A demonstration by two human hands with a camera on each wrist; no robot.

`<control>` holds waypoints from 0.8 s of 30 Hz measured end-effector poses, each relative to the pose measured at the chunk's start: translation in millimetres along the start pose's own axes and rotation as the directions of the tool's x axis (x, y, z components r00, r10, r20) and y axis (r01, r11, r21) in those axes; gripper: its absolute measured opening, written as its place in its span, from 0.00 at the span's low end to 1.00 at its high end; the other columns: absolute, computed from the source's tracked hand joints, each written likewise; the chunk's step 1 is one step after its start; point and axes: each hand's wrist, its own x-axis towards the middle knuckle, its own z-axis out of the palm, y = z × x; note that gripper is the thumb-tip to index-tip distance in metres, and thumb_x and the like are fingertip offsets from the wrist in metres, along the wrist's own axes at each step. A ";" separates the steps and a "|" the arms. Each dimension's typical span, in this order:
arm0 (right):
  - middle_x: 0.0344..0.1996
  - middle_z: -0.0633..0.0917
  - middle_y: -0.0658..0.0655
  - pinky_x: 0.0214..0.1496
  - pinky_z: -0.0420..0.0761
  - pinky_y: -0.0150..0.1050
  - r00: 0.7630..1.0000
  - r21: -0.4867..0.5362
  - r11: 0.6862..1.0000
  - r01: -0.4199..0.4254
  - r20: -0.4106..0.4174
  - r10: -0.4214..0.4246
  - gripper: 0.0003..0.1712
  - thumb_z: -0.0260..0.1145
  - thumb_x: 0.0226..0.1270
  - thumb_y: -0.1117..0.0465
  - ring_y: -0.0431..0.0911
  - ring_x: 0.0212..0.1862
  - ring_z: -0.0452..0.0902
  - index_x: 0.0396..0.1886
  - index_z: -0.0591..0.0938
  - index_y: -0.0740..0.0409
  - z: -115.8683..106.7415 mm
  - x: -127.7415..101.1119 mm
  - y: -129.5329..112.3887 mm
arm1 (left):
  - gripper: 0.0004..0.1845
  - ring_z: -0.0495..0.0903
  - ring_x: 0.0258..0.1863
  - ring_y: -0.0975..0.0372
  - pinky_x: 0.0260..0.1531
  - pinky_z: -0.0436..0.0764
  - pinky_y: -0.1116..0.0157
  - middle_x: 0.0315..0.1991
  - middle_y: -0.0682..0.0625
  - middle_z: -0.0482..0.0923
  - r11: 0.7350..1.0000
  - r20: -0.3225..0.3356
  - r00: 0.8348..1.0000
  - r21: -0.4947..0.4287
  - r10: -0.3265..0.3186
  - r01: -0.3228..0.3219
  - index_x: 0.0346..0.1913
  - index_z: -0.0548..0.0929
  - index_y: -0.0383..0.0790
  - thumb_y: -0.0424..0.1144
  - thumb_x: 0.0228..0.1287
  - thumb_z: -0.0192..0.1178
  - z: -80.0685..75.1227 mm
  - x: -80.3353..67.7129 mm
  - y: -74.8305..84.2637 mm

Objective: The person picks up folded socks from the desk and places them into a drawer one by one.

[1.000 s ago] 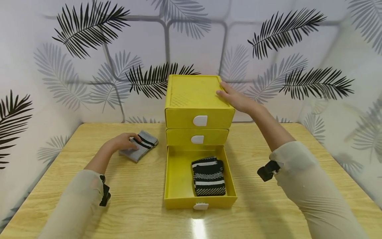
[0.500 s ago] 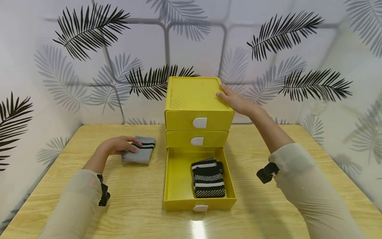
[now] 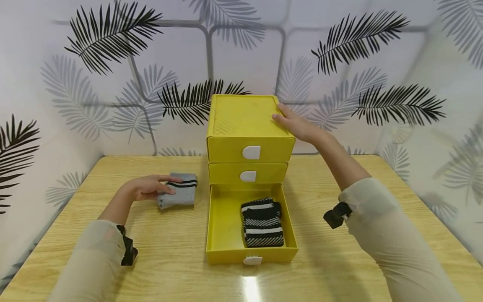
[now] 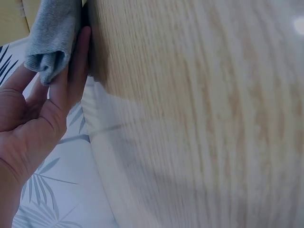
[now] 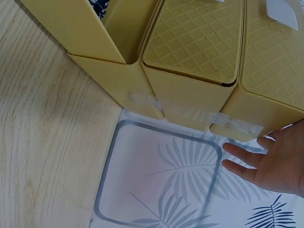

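left hand (image 3: 145, 187): lying on the near end of the grey sock (image 3: 180, 195), thumb on top and fingers under the edge, so it's gripping it. The wrist view shows the folded sock end tucked between the fingers.
grey sock: folded, flat on the worktop (image 3: 166, 256), just left of the open drawer (image 3: 225, 226), not touching it.
right hand (image 3: 298, 126): flat and relaxed on the top right corner of the yellow chest (image 3: 245, 115), fingers straight, just steadying it, holding nothing.
open drawer: the bottom one, pulled all the way out. A striped sock (image 3: 263, 222) already sits in its right half; the left half is bare.
step: looks like the pick-up stage to me, sock grabbed but not lifted off the wood yet.
next move: probably needs a lift and a short carry right, over the drawer's left wall, down beside the striped sock.
surface: pale wood-grain worktop with a shiny glare spot near the front edge.
room: walls in white paper with black and grey palm leaves, close on three sides.
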 end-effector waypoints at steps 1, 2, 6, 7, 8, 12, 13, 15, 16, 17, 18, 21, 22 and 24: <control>0.71 0.37 0.59 0.68 0.35 0.45 1.000 0.002 1.000 0.000 0.000 0.000 0.40 0.38 0.73 0.43 0.47 0.70 0.28 0.72 0.36 0.61 0.1 -0.1 -0.4 | 0.32 0.52 0.09 0.68 0.15 0.62 0.72 0.38 0.50 0.71 1.000 0.001 1.000 -0.001 0.009 -0.009 0.70 0.58 0.38 0.32 0.64 0.56 0.3 -0.4 -0.3; 0.71 0.37 0.59 0.68 0.35 0.45 1.000 0.004 1.000 -0.001 -0.001 0.001 0.40 0.38 0.73 0.43 0.47 0.70 0.28 0.72 0.36 0.61 0.1 -0.2 -0.5 | 0.33 0.52 0.09 0.68 0.15 0.62 0.72 0.37 0.50 0.71 1.000 -0.002 1.000 -0.002 0.014 -0.014 0.70 0.58 0.39 0.32 0.64 0.57 0.8 -0.8 -0.4; 0.71 0.37 0.59 0.68 0.35 0.46 1.000 0.012 1.000 -0.002 0.000 0.002 0.40 0.39 0.74 0.44 0.48 0.70 0.28 0.72 0.36 0.61 0.1 -0.8 -0.9 | 0.32 0.51 0.10 0.69 0.16 0.62 0.73 0.55 0.42 0.67 0.999 -0.024 0.999 -0.010 0.041 -0.041 0.70 0.59 0.38 0.33 0.64 0.57 3.7 -2.8 -0.2; 0.71 0.37 0.59 0.68 0.35 0.46 1.000 0.013 1.000 0.000 -0.001 0.000 0.40 0.39 0.74 0.44 0.48 0.70 0.29 0.72 0.36 0.61 0.4 -0.7 -1.1 | 0.32 0.51 0.10 0.70 0.16 0.62 0.73 0.60 0.39 0.63 0.999 -0.029 0.998 -0.008 0.048 -0.049 0.69 0.59 0.37 0.34 0.64 0.57 4.4 -3.3 -0.4; 0.71 0.37 0.59 0.68 0.35 0.45 1.000 0.016 1.000 0.001 0.000 -0.001 0.40 0.39 0.73 0.44 0.47 0.70 0.28 0.72 0.36 0.61 0.5 -0.5 -1.4 | 0.31 0.51 0.10 0.70 0.15 0.62 0.74 0.64 0.37 0.58 0.999 -0.034 0.998 -0.008 0.054 -0.054 0.69 0.59 0.37 0.34 0.65 0.56 5.2 -3.7 -0.6; 0.71 0.37 0.59 0.68 0.35 0.45 1.000 0.018 1.000 0.001 -0.001 -0.001 0.40 0.39 0.74 0.44 0.47 0.70 0.29 0.72 0.36 0.61 0.9 0.2 -1.5 | 0.30 0.51 0.09 0.70 0.14 0.62 0.74 0.71 0.37 0.38 0.997 -0.045 0.996 -0.007 0.072 -0.072 0.69 0.57 0.35 0.36 0.68 0.53 8.6 -3.4 -1.6; 0.71 0.37 0.59 0.68 0.35 0.45 1.000 0.018 1.000 0.000 -0.001 0.000 0.40 0.39 0.74 0.44 0.47 0.70 0.29 0.72 0.36 0.62 1.1 0.2 -1.5 | 0.30 0.51 0.08 0.70 0.13 0.62 0.74 0.71 0.37 0.37 0.997 -0.047 0.996 -0.013 0.076 -0.077 0.70 0.57 0.35 0.35 0.68 0.52 9.5 -3.2 -1.9; 0.71 0.37 0.59 0.68 0.35 0.45 1.000 0.019 1.000 -0.003 -0.001 0.003 0.40 0.39 0.74 0.44 0.47 0.70 0.29 0.72 0.36 0.61 1.4 0.0 -1.6 | 0.30 0.51 0.08 0.70 0.12 0.61 0.74 0.71 0.38 0.38 0.996 -0.054 0.996 -0.035 0.076 -0.078 0.70 0.57 0.36 0.35 0.68 0.52 10.7 -2.7 -2.3; 0.71 0.37 0.59 0.68 0.35 0.45 1.000 0.019 1.000 -0.001 -0.001 0.001 0.40 0.39 0.74 0.44 0.47 0.70 0.29 0.72 0.36 0.61 1.4 -0.1 -1.6 | 0.30 0.51 0.08 0.70 0.11 0.61 0.74 0.71 0.37 0.39 0.996 -0.057 0.995 -0.045 0.078 -0.081 0.70 0.57 0.36 0.35 0.68 0.52 11.1 -2.5 -2.4; 0.71 0.37 0.59 0.68 0.35 0.45 1.000 0.021 1.000 -0.001 -0.001 0.001 0.40 0.39 0.74 0.44 0.47 0.70 0.29 0.72 0.36 0.61 1.4 -0.3 -1.7 | 0.30 0.51 0.08 0.70 0.11 0.61 0.74 0.71 0.37 0.41 0.995 -0.058 0.995 -0.054 0.080 -0.083 0.70 0.57 0.36 0.35 0.68 0.52 11.5 -2.2 -2.5; 0.71 0.37 0.59 0.68 0.35 0.45 1.000 0.022 1.000 -0.001 0.000 0.001 0.40 0.39 0.74 0.44 0.47 0.70 0.29 0.72 0.36 0.61 1.3 -0.6 -1.8 | 0.30 0.51 0.08 0.70 0.11 0.60 0.74 0.70 0.37 0.43 0.994 -0.063 0.995 -0.064 0.079 -0.083 0.70 0.57 0.36 0.35 0.68 0.52 12.2 -1.9 -2.2; 0.71 0.37 0.59 0.68 0.35 0.45 1.000 0.024 1.000 0.003 0.001 -0.003 0.40 0.39 0.74 0.44 0.47 0.70 0.29 0.72 0.36 0.61 0.6 -1.1 -2.1 | 0.30 0.51 0.08 0.70 0.11 0.60 0.74 0.70 0.37 0.46 0.993 -0.083 0.994 -0.083 0.078 -0.085 0.70 0.57 0.37 0.34 0.67 0.53 14.1 -1.5 -0.9; 0.71 0.37 0.59 0.68 0.35 0.45 1.000 0.025 1.000 0.005 0.002 -0.005 0.40 0.39 0.74 0.44 0.47 0.70 0.29 0.72 0.36 0.61 0.4 -1.1 -2.2 | 0.30 0.51 0.08 0.70 0.11 0.60 0.74 0.70 0.38 0.47 0.992 -0.089 0.993 -0.091 0.079 -0.087 0.70 0.57 0.38 0.34 0.67 0.53 15.0 -1.6 -0.1; 0.71 0.37 0.59 0.68 0.35 0.45 1.000 0.025 1.000 0.005 0.004 -0.005 0.40 0.39 0.74 0.44 0.47 0.70 0.29 0.72 0.36 0.61 -0.1 -1.4 -2.3 | 0.30 0.51 0.08 0.70 0.12 0.60 0.74 0.70 0.39 0.47 0.990 -0.104 0.991 -0.110 0.079 -0.090 0.70 0.57 0.38 0.33 0.67 0.53 16.9 -2.2 1.7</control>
